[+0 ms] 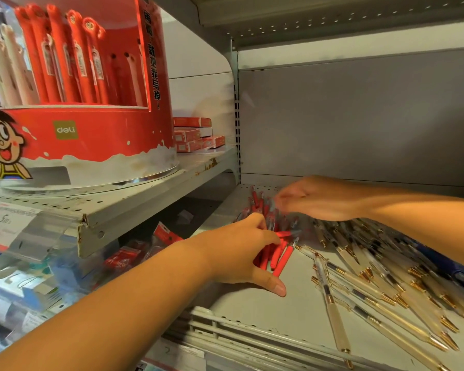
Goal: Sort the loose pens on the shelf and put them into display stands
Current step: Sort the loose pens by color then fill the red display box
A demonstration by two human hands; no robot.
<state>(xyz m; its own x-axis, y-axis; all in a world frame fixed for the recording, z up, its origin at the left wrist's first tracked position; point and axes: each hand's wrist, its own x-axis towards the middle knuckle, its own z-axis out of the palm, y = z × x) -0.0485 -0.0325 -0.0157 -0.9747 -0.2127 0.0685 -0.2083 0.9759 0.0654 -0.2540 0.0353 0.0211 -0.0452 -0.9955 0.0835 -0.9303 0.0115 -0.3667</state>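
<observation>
A heap of loose red pens (263, 207) lies at the back left of the lower shelf (252, 303). My left hand (241, 253) is closed around a bundle of these red pens (281, 257), thumb stretched toward me. Just behind it, my right hand (316, 198) hovers over the heap, blurred, fingers curled down among the pens; whether it grips one I cannot tell. Cream-and-gold pens (386, 287) spread across the shelf's right side. A round red display stand (91, 124) with upright red pens stands on the upper left shelf.
Small red boxes (196, 135) are stacked behind the stand on the upper shelf (150, 199). A blue item (445, 261) lies at the right edge under my right forearm. Packaged goods (134, 253) fill the shelf below left. A white rail (225, 328) runs along the shelf's front.
</observation>
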